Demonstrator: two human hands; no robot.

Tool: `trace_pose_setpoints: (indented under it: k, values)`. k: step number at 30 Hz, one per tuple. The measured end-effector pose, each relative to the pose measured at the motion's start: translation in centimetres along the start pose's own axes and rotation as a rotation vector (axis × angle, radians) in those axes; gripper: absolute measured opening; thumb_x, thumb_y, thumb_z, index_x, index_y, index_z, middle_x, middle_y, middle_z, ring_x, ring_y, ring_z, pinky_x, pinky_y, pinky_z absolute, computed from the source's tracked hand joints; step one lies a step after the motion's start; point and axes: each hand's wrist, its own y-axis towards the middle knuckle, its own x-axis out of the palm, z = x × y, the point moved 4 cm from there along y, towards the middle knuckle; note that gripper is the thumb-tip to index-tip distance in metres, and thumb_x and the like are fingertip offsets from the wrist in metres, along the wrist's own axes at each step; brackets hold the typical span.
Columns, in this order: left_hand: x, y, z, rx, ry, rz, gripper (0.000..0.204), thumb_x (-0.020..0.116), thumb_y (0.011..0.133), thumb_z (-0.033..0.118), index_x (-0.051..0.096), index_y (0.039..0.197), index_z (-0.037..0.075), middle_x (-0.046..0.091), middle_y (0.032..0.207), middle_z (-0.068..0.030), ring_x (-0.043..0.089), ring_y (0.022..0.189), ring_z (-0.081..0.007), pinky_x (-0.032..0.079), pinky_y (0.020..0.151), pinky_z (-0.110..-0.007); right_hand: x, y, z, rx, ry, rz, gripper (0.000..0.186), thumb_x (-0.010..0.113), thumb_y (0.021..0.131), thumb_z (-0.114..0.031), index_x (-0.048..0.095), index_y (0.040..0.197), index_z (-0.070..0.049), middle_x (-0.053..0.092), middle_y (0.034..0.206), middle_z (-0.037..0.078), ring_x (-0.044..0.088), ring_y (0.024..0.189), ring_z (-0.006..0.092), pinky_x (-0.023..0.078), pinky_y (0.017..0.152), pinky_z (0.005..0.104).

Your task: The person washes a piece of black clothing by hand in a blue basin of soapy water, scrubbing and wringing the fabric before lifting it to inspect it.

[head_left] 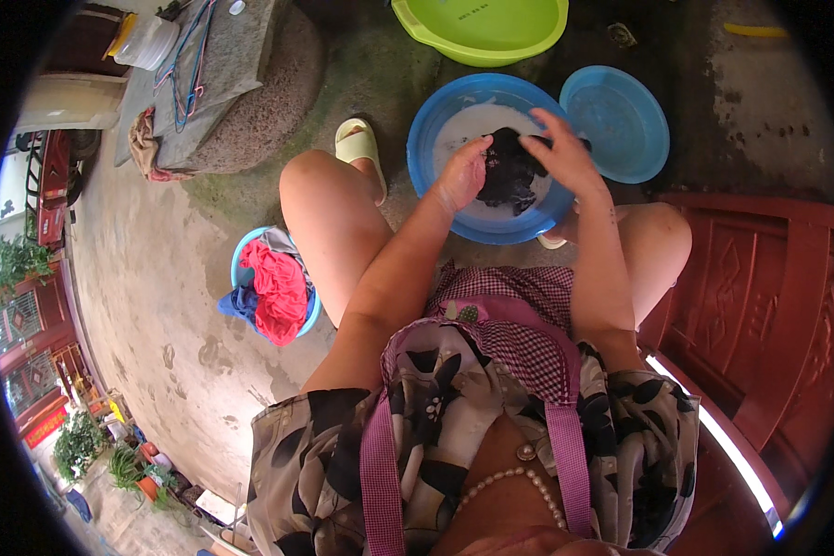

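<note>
"Black, wet-looking cloth (510, 181) is what I have in my feed. Where do you place it?"

"Inside the large round blue plastic basin (423, 134), I'd say, in cloudy whitish water (459, 130)."

"And the hands?"

"Apart from each other, with the cloth between them. I see the bare left hand (463, 176) at its left edge and the bare right hand (567, 156) over its right side, fingers spread. Whether either one grips it, I can't tell from here."

"What else reaches my screen?"

"A smaller round blue plastic basin (612, 125) just beside the large one on the right, and a lime-green plastic basin (482, 44) beyond. Near the left knee (310, 176), a light-blue round tub (240, 246) holds red fabric (278, 287) and dark-blue fabric (239, 304)."
</note>
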Motion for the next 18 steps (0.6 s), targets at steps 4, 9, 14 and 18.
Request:
trace_pose_setpoints:
  k: [4,9,14,18]
  values:
    - [0.0,-0.3,-0.3,-0.055,-0.039,-0.029,0.04,0.042,0.09,0.027,0.043,0.12,0.001,0.054,0.115,-0.013,0.052,0.106,-0.0237,0.038,0.094,-0.036,3.9,-1.0,-1.2,-0.361,-0.094,-0.295,0.077,0.07,0.07,-0.02,0.029,0.134,-0.01,0.034,0.133,0.016,0.032,0.125,0.0298,0.028,0.102,0.0343]
    - [0.7,-0.4,0.5,0.026,0.138,0.039,0.041,0.043,0.09,0.032,0.043,0.117,0.001,0.054,0.112,-0.0108,0.053,0.102,-0.0211,0.04,0.091,-0.033,5.7,-1.2,-1.1,-0.29,-0.287,-0.192,0.083,0.07,0.067,-0.009,0.025,0.136,-0.018,0.033,0.132,0.016,0.037,0.12,0.0348,0.035,0.098,0.0373]
    - [1.5,-1.2,2.3,0.116,0.761,0.153,0.037,0.049,0.088,0.032,0.049,0.107,0.0,0.054,0.102,-0.0071,0.051,0.092,-0.0137,0.041,0.081,-0.028,5.4,-1.0,-1.9,-0.197,-0.195,-0.204,0.086,0.069,0.067,-0.005,0.022,0.137,-0.021,0.038,0.127,0.017,0.04,0.117,0.0351,0.037,0.095,0.0381]
    - [2.1,-1.7,3.2,0.217,0.797,0.247,0.021,0.058,0.084,0.018,0.056,0.093,0.0,0.056,0.082,-0.0014,0.05,0.075,-0.0096,0.042,0.067,-0.023,5.8,-0.9,-1.2,-0.263,-0.174,-0.167,0.087,0.068,0.068,-0.004,0.018,0.138,-0.017,0.042,0.127,0.019,0.042,0.116,0.0343,0.037,0.095,0.0378]
